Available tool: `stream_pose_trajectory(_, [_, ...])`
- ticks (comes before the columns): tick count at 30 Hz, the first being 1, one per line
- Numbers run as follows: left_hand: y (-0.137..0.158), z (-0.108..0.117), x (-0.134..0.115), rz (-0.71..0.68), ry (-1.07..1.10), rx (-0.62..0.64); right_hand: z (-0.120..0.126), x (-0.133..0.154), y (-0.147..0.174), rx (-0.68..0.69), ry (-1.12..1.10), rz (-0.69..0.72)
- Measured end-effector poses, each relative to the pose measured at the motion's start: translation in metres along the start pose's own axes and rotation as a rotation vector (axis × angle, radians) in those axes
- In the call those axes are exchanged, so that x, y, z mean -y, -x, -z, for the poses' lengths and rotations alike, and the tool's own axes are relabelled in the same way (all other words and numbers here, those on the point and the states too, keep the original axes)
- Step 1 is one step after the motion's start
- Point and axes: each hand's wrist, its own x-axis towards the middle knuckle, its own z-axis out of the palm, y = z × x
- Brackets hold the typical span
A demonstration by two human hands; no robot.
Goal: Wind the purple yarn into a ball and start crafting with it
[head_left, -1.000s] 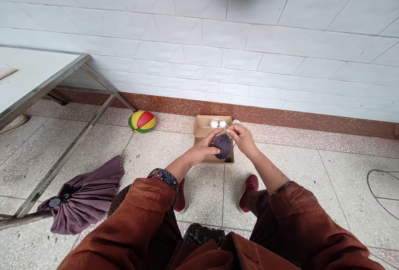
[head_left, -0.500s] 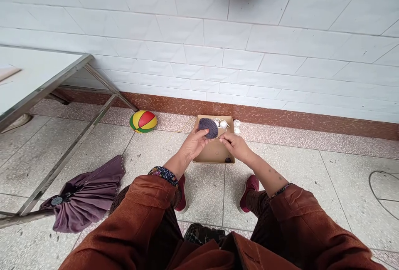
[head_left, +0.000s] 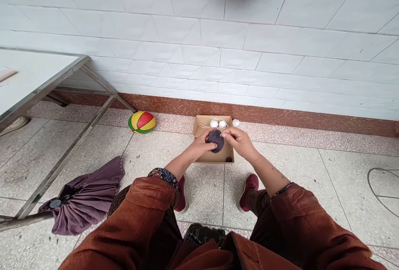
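A dark purple-grey ball of yarn (head_left: pixel 215 141) is in my left hand (head_left: pixel 199 146), thumb and fingers around its left side. At the ball's upper right, my right hand (head_left: pixel 239 141) pinches with thumb and forefinger, seemingly on the yarn's strand; the strand itself is too thin to make out clearly. Both hands are above a shallow cardboard box (head_left: pixel 202 157) on the floor. White yarn balls (head_left: pixel 218 124) lie in the back of the box, and a small dark ball (head_left: pixel 228 159) sits in its front right corner.
Another white ball (head_left: pixel 236 122) lies just outside the box by the wall. Left of it is a red, yellow and green ball (head_left: pixel 142 122). A metal-framed table (head_left: pixel 43 82) and a purple folded cloth (head_left: pixel 84 201) are at left; a wire frame (head_left: pixel 378 189) is at right.
The yarn ball has come nearer to me and slightly right, turned in my left hand. My right hand has shifted around to the ball's upper right, and the white balls show more.
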Motion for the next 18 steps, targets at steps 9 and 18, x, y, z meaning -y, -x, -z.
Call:
stream_pose_trajectory(9, [0.011, -0.007, -0.007, 0.03, 0.349, 0.321, -0.009, -0.033, -0.002, -0.089, 0.148, -0.042])
stream_pose_trajectory(18, [0.008, -0.002, -0.019, -0.045, 0.59, 0.093, -0.021, -0.035, 0.003, 0.0, 0.256, -0.057])
